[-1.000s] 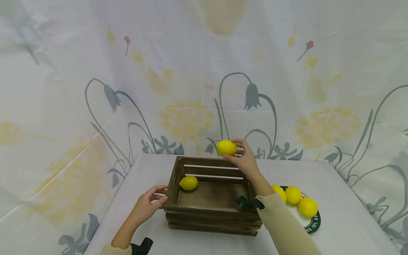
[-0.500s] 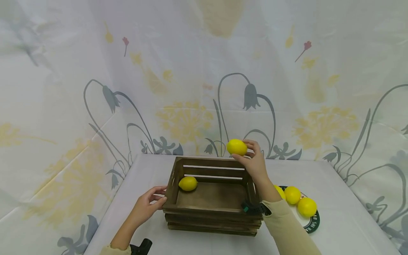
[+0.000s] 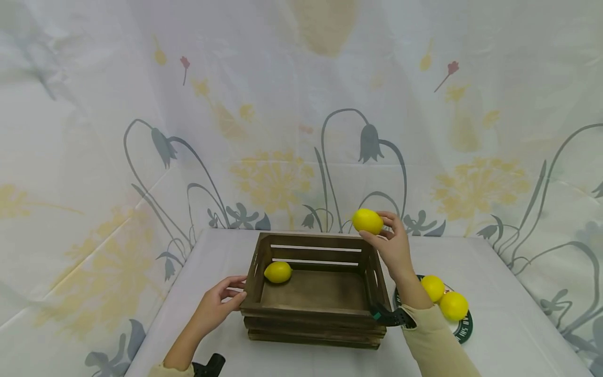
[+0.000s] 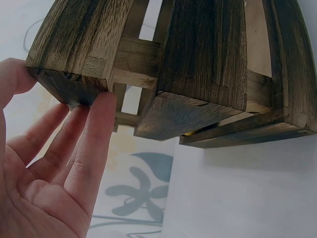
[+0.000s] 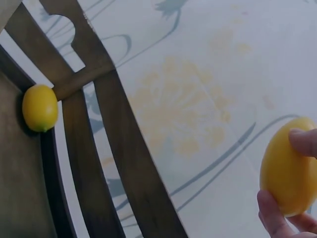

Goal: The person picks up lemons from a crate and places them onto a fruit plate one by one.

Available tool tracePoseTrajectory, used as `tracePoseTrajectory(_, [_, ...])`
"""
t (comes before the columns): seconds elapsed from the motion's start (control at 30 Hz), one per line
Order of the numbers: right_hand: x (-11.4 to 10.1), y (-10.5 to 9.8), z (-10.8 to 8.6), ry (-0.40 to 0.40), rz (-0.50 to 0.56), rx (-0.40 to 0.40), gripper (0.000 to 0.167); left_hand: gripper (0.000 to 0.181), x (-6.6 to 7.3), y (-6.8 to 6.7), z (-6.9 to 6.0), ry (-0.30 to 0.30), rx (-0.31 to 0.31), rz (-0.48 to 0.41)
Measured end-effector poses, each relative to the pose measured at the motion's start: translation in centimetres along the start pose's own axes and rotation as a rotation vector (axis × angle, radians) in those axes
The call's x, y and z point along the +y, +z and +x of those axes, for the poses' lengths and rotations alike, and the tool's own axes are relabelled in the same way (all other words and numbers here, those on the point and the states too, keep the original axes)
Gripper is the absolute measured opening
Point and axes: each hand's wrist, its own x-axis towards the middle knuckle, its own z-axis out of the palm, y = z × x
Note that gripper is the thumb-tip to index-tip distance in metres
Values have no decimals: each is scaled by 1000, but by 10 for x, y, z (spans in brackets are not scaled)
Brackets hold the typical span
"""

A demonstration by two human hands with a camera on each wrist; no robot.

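My right hand [image 3: 394,246] pinches a yellow lemon [image 3: 367,221] between thumb and fingers, held up over the crate's far right corner. In the right wrist view this lemon [image 5: 288,166] shows at the right edge with my fingertips [image 5: 270,206] on it. A brown slatted wooden crate [image 3: 313,312] stands in the middle of the table. Inside it another lemon [image 3: 278,272] lies at the left end. My left hand [image 3: 215,303] touches the crate's left end with extended fingers. The left wrist view shows those fingers [image 4: 99,129] against the dark wood of the top slat [image 4: 84,34].
Right of the crate sits a white plate with a dark green lettered rim [image 3: 465,331], partly hidden by my right forearm. Two yellow lemons [image 3: 454,306] show on it. A white cloth covers the table [image 3: 513,314]; a flower-printed curtain [image 3: 282,104] hangs behind.
My right hand has moved rightward with the lemon, from over the crate's back edge to its far right corner. The forearm now covers one lemon on the plate. My left hand stays put.
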Motion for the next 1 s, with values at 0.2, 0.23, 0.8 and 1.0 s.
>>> tracePoseTrajectory(0.2, [2, -10, -6, 28, -19, 27, 61, 40, 0, 1, 0, -2, -5, -3])
tracePoseTrajectory(0.23, [2, -12, -7, 33, -26, 27, 61, 40, 0, 1, 0, -1, -5, -4])
tracePoseTrajectory(0.8, [12, -35, -27, 27, -86, 89, 57, 41, 0, 0, 0, 4, 1, -11])
tracePoseTrajectory(1.0, [21, -43, -35, 53, -132, 99, 58, 41, -1, 0, 0, 10, 4, -11])
